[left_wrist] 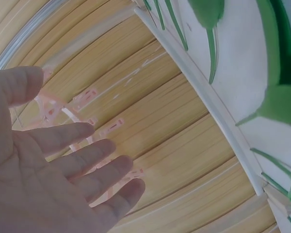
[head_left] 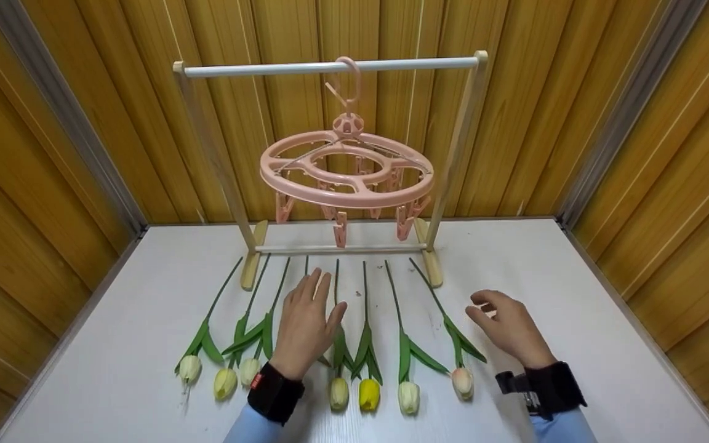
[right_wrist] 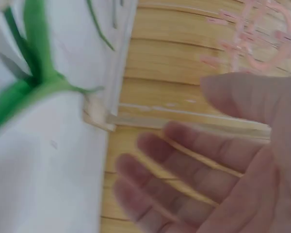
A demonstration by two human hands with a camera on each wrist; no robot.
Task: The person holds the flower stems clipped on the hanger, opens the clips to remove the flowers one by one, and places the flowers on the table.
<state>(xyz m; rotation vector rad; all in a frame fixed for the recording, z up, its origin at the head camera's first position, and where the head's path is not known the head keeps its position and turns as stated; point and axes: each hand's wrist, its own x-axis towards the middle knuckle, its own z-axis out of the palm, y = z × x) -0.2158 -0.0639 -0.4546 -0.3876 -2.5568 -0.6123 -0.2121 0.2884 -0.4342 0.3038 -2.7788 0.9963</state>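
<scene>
My left hand (head_left: 306, 323) is held above the row of artificial tulips, fingers extended and nothing in the palm; it hides most of one tulip. In the left wrist view its fingers (left_wrist: 94, 158) are spread. To the right of the row my right hand (head_left: 511, 326) holds nothing, its fingers loosely bent, near the pink-tinged tulip (head_left: 463, 383). A bright yellow tulip (head_left: 369, 394), a white tulip (head_left: 409, 397) and several other pale ones lie with blooms toward me. Beyond them a pink clip hanger (head_left: 347, 200) hangs, its pegs dangling below the oval ring.
The hanger hooks over a white rod (head_left: 416, 64) on a wooden-legged stand (head_left: 462, 141). The stand's feet, one of them a wooden foot (head_left: 250, 271), rest on the white table (head_left: 514, 258) close to the stem ends. Wood-patterned walls (head_left: 533, 123) enclose the table behind and at both sides.
</scene>
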